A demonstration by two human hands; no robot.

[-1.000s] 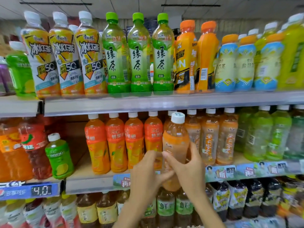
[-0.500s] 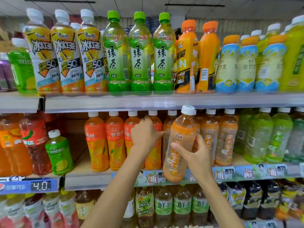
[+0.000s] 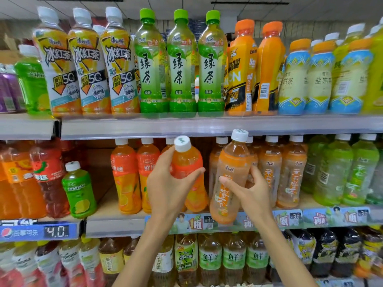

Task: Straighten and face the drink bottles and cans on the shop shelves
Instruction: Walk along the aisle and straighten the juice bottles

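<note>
both hands loaded: left hand (image 3: 167, 191) grips the orange juice bottle (image 3: 186, 162), right hand (image 3: 251, 190) the tilted tea bottle (image 3: 232, 177), both off the middle shelf (image 3: 116, 221); either could slip or topple neighbours going back

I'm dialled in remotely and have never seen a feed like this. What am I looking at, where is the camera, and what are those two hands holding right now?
There is no machine here: a person works with two bare hands, and the single camera sits on their head, looking forward and down at shop shelves. The wide lens bends the edges.

The left hand grips an orange juice bottle with a white cap, tilted towards the camera. The right hand holds a pale orange tea bottle, its base hanging in front of the middle shelf edge.

On the middle shelf, more orange juice bottles stand to the left and matching tea bottles to the right. The top shelf carries green tea bottles with labels facing forward.
</note>
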